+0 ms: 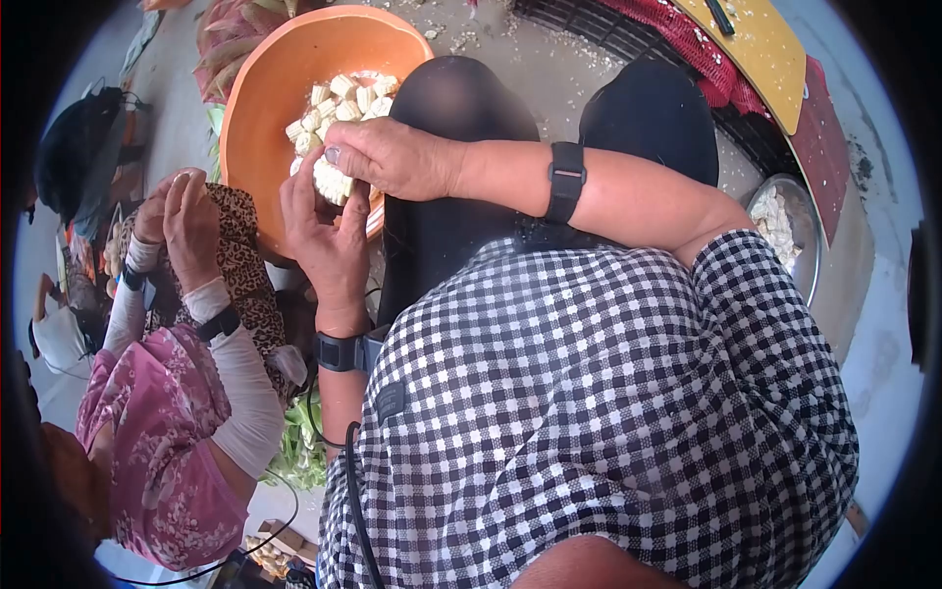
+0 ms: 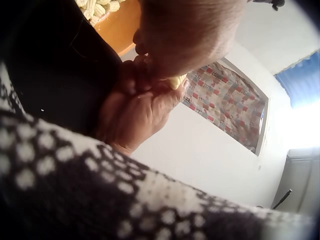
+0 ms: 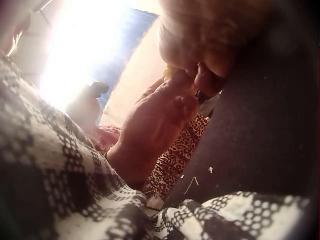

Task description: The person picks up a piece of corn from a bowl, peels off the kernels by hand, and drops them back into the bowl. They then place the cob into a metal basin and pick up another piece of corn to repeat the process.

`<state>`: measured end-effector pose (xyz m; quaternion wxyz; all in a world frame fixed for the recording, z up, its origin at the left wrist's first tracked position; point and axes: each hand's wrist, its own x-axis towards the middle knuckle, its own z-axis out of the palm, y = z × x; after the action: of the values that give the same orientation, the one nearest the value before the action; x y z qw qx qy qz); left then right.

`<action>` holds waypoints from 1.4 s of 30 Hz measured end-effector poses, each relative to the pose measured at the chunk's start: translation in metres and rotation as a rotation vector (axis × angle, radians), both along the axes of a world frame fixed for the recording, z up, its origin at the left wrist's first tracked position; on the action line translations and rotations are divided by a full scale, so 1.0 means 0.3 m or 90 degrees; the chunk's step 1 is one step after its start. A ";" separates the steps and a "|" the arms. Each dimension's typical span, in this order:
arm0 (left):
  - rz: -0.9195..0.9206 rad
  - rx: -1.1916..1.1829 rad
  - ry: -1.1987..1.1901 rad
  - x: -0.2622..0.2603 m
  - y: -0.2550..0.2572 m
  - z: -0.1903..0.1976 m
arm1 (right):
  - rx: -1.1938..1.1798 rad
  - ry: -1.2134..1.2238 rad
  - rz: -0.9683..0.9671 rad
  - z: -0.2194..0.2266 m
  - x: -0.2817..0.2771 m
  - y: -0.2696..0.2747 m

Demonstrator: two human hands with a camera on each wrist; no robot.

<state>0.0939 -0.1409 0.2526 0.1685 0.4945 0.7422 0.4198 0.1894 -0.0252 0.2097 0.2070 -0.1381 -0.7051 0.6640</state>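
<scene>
A short piece of pale corn on the cob (image 1: pixel 333 183) is held between both hands at the near rim of an orange basin (image 1: pixel 257 128). My left hand (image 1: pixel 332 236) grips the cob piece from below, thumb on one side and fingers on the other. From the right, my right hand (image 1: pixel 397 157) reaches across and holds the top of the same piece, its thumb against it. In the left wrist view only a sliver of the corn (image 2: pixel 177 81) shows between the hands, and the right wrist view also shows just its yellowish edge (image 3: pixel 167 73). Several cut cob pieces (image 1: pixel 343 106) lie in the basin.
To the left sits another person in a pink flowered top (image 1: pixel 162 442), hands raised. A metal bowl (image 1: pixel 807 231) with pale contents stands at the right. A yellow board (image 1: pixel 760 59) and black crate (image 1: pixel 579 34) lie at the upper right. Green husks (image 1: pixel 299 447) lie below left.
</scene>
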 end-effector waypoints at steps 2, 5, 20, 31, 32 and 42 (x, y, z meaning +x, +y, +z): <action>-0.002 -0.007 0.016 0.006 0.003 0.010 | 0.025 -0.010 -0.006 0.009 0.002 0.003; 0.002 -0.002 0.014 0.008 0.005 0.006 | 0.011 -0.005 -0.016 0.003 -0.001 0.000; -0.011 0.070 -0.111 0.028 0.019 0.000 | 0.041 0.088 -0.133 -0.020 -0.013 0.008; -0.028 0.008 -0.081 0.033 0.021 0.030 | -0.081 0.016 -0.032 -0.001 -0.015 0.020; -0.036 0.029 -0.085 0.034 0.023 0.028 | -0.066 0.028 -0.045 -0.007 -0.018 0.017; -0.052 0.029 -0.120 0.017 0.027 0.013 | -0.052 0.055 -0.090 -0.026 -0.021 0.020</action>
<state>0.0991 -0.1327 0.2565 0.2431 0.4864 0.6924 0.4742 0.1832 -0.0192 0.2019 0.2779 -0.1670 -0.6562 0.6814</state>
